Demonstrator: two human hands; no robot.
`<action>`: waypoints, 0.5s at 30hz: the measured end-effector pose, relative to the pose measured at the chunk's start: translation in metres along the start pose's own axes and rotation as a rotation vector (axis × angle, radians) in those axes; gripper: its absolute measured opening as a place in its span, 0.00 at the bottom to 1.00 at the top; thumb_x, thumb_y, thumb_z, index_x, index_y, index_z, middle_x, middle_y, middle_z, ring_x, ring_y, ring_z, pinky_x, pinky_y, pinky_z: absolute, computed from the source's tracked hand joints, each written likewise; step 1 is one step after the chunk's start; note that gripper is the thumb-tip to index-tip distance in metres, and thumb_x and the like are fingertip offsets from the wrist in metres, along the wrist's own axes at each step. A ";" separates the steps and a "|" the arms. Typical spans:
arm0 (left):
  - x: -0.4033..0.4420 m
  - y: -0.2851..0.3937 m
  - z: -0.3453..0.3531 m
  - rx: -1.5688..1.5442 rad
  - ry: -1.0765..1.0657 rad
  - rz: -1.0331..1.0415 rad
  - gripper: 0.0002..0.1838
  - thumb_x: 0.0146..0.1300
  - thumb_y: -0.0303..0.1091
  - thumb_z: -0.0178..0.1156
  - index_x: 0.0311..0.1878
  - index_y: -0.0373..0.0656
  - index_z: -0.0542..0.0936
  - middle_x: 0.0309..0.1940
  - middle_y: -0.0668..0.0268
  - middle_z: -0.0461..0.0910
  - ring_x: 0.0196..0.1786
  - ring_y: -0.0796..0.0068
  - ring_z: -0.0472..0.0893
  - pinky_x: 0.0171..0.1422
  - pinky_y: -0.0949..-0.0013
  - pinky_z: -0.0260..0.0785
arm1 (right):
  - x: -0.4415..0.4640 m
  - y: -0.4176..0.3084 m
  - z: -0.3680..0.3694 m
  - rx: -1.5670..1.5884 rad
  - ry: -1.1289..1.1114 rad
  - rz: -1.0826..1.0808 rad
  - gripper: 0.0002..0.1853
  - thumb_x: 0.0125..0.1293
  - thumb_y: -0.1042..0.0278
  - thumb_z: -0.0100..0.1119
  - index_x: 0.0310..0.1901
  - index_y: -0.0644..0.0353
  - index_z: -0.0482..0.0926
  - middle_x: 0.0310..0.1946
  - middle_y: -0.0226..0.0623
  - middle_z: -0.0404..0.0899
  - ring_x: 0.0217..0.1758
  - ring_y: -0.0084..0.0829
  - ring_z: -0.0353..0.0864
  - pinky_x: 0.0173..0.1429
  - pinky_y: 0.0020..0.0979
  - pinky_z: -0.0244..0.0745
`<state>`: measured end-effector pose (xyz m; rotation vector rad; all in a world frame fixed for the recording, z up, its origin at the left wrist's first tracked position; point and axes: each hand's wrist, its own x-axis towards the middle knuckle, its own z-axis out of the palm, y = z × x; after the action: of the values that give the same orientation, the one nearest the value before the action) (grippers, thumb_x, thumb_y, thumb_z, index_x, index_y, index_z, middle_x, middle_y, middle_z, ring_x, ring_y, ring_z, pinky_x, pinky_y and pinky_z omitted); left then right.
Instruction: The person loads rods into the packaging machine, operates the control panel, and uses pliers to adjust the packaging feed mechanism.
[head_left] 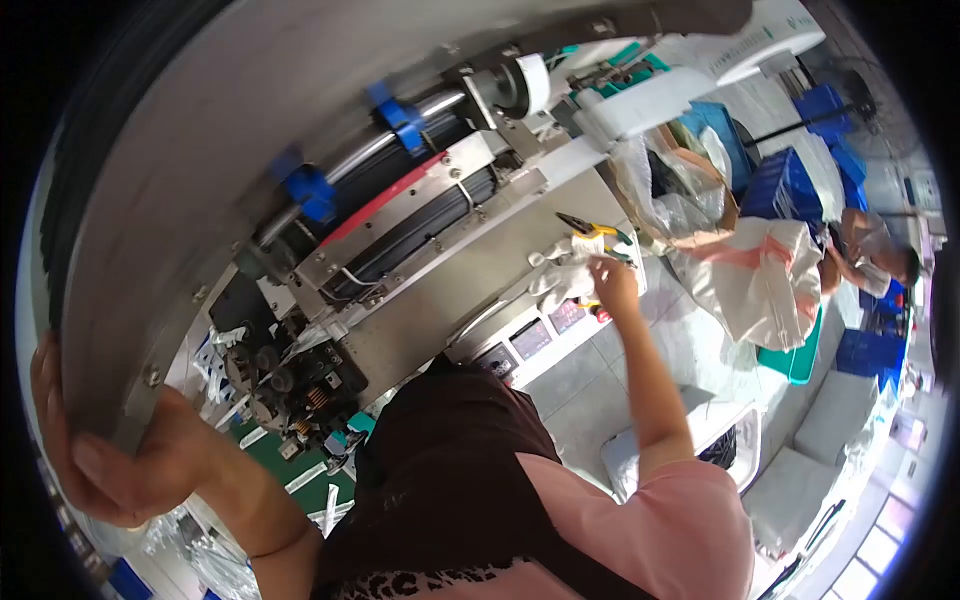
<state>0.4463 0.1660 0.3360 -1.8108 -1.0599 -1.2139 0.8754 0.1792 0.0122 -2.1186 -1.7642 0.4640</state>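
Observation:
At the far left, my left hand (140, 465) wraps its fingers and thumb around the lower edge of a large grey metal cover (180, 130), which is raised over the machine. My right hand (615, 287) is stretched out to the control end of the machine bed, its fingers bunched on a crumpled white glove (562, 283). Just beyond it lie pliers (590, 228) with yellow and black handles. Beside the glove, a red button (602, 314) and small display panels (530, 339) are set in the machine's front edge.
Blue clamps (402, 120) sit on a steel rod over the rollers. A dark mechanism (285, 390) stands near my body. On the right are a cardboard box (700, 190) with plastic lining, a white woven sack (755, 280), blue crates (785, 190) and another person (870, 250).

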 end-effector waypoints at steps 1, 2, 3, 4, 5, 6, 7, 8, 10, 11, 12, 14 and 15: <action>0.000 -0.003 0.000 0.095 0.010 0.082 0.17 0.50 0.34 0.42 0.34 0.26 0.69 0.32 0.47 0.74 0.35 0.53 0.76 0.40 0.59 0.72 | -0.024 -0.012 -0.004 0.059 -0.119 0.208 0.09 0.52 0.61 0.52 0.33 0.53 0.77 0.31 0.38 0.76 0.35 0.40 0.75 0.38 0.36 0.69; 0.002 -0.005 0.000 0.189 0.020 0.166 0.16 0.47 0.34 0.49 0.34 0.27 0.69 0.32 0.51 0.75 0.34 0.58 0.77 0.39 0.63 0.72 | -0.040 -0.001 0.006 0.061 -0.059 0.242 0.09 0.51 0.62 0.54 0.33 0.53 0.78 0.28 0.38 0.77 0.31 0.38 0.76 0.36 0.34 0.70; 0.003 -0.007 0.000 0.283 0.033 0.249 0.17 0.45 0.33 0.56 0.35 0.29 0.69 0.31 0.55 0.75 0.34 0.62 0.78 0.38 0.67 0.73 | -0.054 0.014 0.021 0.062 0.001 0.276 0.09 0.50 0.63 0.56 0.33 0.53 0.78 0.25 0.38 0.77 0.28 0.35 0.77 0.34 0.33 0.70; 0.005 -0.007 0.001 0.379 0.051 0.333 0.20 0.42 0.33 0.62 0.35 0.31 0.68 0.31 0.59 0.76 0.33 0.66 0.78 0.37 0.71 0.73 | -0.062 0.024 0.026 0.038 0.033 0.291 0.11 0.49 0.63 0.56 0.35 0.53 0.77 0.25 0.39 0.77 0.29 0.35 0.77 0.34 0.33 0.70; 0.006 -0.003 0.000 0.462 0.026 0.323 0.20 0.41 0.33 0.64 0.35 0.31 0.68 0.31 0.60 0.77 0.32 0.68 0.79 0.37 0.73 0.73 | -0.066 0.034 0.031 0.036 0.045 0.311 0.11 0.49 0.63 0.56 0.35 0.53 0.77 0.25 0.39 0.77 0.29 0.35 0.77 0.34 0.33 0.70; 0.007 0.001 -0.001 0.545 0.001 0.316 0.21 0.41 0.32 0.66 0.35 0.32 0.68 0.31 0.62 0.77 0.31 0.70 0.79 0.36 0.74 0.73 | -0.064 0.041 0.034 -0.008 0.101 0.304 0.11 0.49 0.64 0.56 0.35 0.55 0.76 0.26 0.39 0.77 0.29 0.35 0.77 0.35 0.32 0.70; 0.007 0.006 -0.002 0.627 -0.025 0.311 0.22 0.40 0.31 0.68 0.35 0.32 0.68 0.31 0.63 0.77 0.30 0.71 0.79 0.35 0.76 0.74 | -0.061 0.047 0.036 -0.052 0.154 0.293 0.12 0.49 0.64 0.56 0.36 0.57 0.75 0.27 0.40 0.77 0.29 0.34 0.77 0.35 0.31 0.70; 0.005 0.004 -0.003 0.674 -0.004 0.359 0.21 0.41 0.33 0.67 0.35 0.35 0.68 0.30 0.65 0.77 0.30 0.73 0.79 0.33 0.77 0.73 | -0.057 0.053 0.039 0.012 0.136 0.304 0.13 0.48 0.66 0.56 0.37 0.59 0.72 0.29 0.41 0.77 0.28 0.34 0.78 0.34 0.30 0.70; 0.002 -0.001 -0.004 0.750 0.028 0.430 0.20 0.42 0.36 0.67 0.34 0.40 0.69 0.30 0.67 0.77 0.29 0.75 0.79 0.31 0.80 0.72 | -0.048 0.072 0.055 0.213 0.011 0.362 0.15 0.46 0.69 0.58 0.37 0.62 0.70 0.31 0.40 0.77 0.24 0.31 0.78 0.30 0.27 0.70; 0.001 -0.002 -0.005 0.776 0.041 0.454 0.19 0.42 0.37 0.67 0.34 0.42 0.69 0.30 0.68 0.77 0.29 0.76 0.79 0.31 0.80 0.72 | -0.045 0.075 0.060 0.281 -0.015 0.381 0.16 0.45 0.71 0.60 0.37 0.62 0.70 0.30 0.40 0.77 0.23 0.30 0.78 0.28 0.27 0.71; 0.002 -0.003 -0.005 0.759 0.043 0.479 0.20 0.42 0.39 0.67 0.34 0.42 0.68 0.29 0.68 0.77 0.28 0.75 0.79 0.29 0.80 0.71 | -0.044 0.077 0.063 0.281 -0.013 0.381 0.16 0.45 0.71 0.60 0.37 0.62 0.70 0.30 0.40 0.77 0.23 0.30 0.78 0.28 0.27 0.71; 0.005 -0.005 -0.007 0.729 0.047 0.529 0.23 0.40 0.44 0.67 0.35 0.42 0.68 0.28 0.67 0.76 0.27 0.73 0.77 0.27 0.78 0.70 | -0.042 0.080 0.069 0.279 0.111 0.411 0.18 0.41 0.73 0.62 0.36 0.63 0.69 0.28 0.41 0.77 0.23 0.28 0.78 0.26 0.26 0.71; 0.007 -0.005 -0.008 0.714 0.050 0.555 0.25 0.39 0.46 0.67 0.35 0.42 0.68 0.28 0.67 0.75 0.26 0.73 0.77 0.26 0.77 0.69 | -0.042 0.076 0.066 0.282 0.113 0.409 0.18 0.41 0.73 0.62 0.36 0.63 0.69 0.28 0.41 0.77 0.23 0.28 0.78 0.26 0.26 0.71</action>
<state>0.4407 0.1631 0.3458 -1.3543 -0.7461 -0.4544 0.9044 0.1288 -0.0799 -2.2433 -1.1251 0.6405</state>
